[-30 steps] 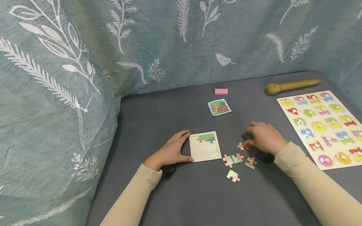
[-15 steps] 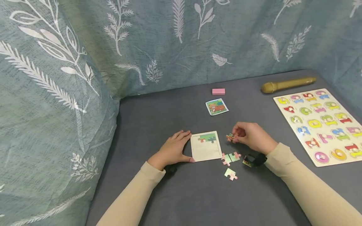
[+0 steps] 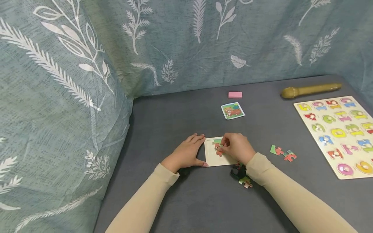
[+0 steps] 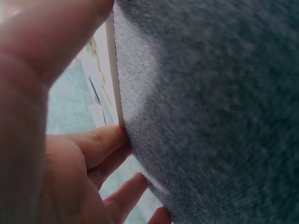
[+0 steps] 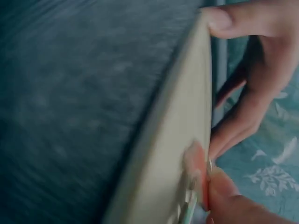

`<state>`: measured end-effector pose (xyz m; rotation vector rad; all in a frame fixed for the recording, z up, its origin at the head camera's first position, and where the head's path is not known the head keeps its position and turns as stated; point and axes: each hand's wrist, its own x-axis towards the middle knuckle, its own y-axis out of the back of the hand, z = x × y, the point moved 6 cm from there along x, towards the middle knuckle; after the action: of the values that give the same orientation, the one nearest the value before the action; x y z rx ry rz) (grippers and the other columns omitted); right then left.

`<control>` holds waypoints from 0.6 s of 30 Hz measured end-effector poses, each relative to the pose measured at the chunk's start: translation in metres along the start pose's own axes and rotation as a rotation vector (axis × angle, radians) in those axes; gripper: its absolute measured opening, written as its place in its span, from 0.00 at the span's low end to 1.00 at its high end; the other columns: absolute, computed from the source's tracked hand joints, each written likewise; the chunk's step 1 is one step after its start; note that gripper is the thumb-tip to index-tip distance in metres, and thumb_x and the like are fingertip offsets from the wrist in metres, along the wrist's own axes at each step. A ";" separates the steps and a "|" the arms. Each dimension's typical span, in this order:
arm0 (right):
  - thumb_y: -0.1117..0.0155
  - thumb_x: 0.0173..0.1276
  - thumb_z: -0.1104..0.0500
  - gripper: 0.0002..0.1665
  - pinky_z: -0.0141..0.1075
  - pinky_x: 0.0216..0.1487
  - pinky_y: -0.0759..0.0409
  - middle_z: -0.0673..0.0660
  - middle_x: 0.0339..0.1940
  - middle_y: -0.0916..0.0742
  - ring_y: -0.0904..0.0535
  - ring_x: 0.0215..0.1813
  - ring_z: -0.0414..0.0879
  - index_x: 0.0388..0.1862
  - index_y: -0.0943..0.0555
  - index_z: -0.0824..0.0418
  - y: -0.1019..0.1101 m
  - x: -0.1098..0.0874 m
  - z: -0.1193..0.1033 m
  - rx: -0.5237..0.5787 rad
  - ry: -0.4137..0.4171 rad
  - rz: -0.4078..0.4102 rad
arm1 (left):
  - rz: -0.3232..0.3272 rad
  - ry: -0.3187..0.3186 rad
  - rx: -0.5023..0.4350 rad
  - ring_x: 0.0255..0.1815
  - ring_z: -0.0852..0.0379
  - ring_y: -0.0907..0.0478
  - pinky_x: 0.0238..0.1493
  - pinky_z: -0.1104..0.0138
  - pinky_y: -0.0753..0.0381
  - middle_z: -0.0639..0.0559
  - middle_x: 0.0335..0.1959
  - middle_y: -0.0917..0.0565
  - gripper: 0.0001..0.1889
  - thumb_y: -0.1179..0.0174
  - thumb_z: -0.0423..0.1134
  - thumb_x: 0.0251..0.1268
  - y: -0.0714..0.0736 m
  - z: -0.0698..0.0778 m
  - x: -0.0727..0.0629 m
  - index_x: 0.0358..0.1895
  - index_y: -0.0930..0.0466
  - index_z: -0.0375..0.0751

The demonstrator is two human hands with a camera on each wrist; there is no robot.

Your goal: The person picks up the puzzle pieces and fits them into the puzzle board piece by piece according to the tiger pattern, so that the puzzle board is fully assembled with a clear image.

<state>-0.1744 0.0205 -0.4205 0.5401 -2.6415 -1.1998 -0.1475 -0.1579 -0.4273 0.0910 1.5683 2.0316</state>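
A small square wooden puzzle tray (image 3: 212, 160) lies in front of me. My left hand (image 3: 186, 153) grips its left side, with the thumb at the near corner and fingertips at the far one. My right hand (image 3: 237, 147) pinches an orange jigsaw piece (image 3: 218, 152) over the tray. In the right wrist view this piece (image 5: 200, 172) stands tilted close over the wooden surface. Green and orange picture pieces (image 3: 216, 141) sit along the tray's far edge, partly hidden by the right hand. In the left wrist view the index finger (image 4: 110, 135) touches the tray's rim.
Two loose jigsaw pieces (image 3: 283, 153) lie to the right. Others (image 3: 245, 182) show partly under the right wrist. A picture card (image 3: 233, 111) and a pink block (image 3: 235, 95) lie beyond the tray. At right are a number board (image 3: 334, 163) and an olive-brown rod (image 3: 311, 90).
My right hand has picked up a jigsaw piece from the right and carried it left over the tray. My left hand has stayed at the tray's side. The head view has shifted slightly.
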 end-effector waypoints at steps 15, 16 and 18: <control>0.20 0.65 0.59 0.13 0.45 0.40 0.20 0.54 0.48 0.10 0.20 0.44 0.52 0.47 0.08 0.61 -0.005 -0.030 -0.025 -0.478 0.442 0.049 | 0.008 -0.023 0.020 0.84 0.40 0.49 0.80 0.48 0.42 0.43 0.84 0.41 0.56 0.25 0.62 0.60 0.000 0.002 -0.001 0.82 0.43 0.34; 0.21 0.66 0.59 0.14 0.45 0.41 0.20 0.55 0.50 0.10 0.20 0.46 0.52 0.49 0.08 0.62 -0.005 -0.031 -0.025 -0.496 0.453 0.037 | 0.007 -0.022 0.022 0.84 0.40 0.49 0.80 0.49 0.42 0.43 0.84 0.41 0.56 0.25 0.62 0.60 0.000 0.002 -0.001 0.82 0.43 0.34; 0.22 0.67 0.58 0.17 0.46 0.44 0.20 0.55 0.54 0.11 0.19 0.50 0.52 0.53 0.09 0.61 -0.006 -0.031 -0.023 -0.503 0.459 0.006 | 0.006 -0.019 0.021 0.84 0.40 0.49 0.80 0.49 0.42 0.43 0.83 0.41 0.56 0.25 0.62 0.60 0.001 0.002 -0.001 0.82 0.43 0.34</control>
<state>-0.1375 0.0135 -0.4104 0.6176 -1.8751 -1.4595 -0.1461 -0.1568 -0.4259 0.1224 1.5792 2.0135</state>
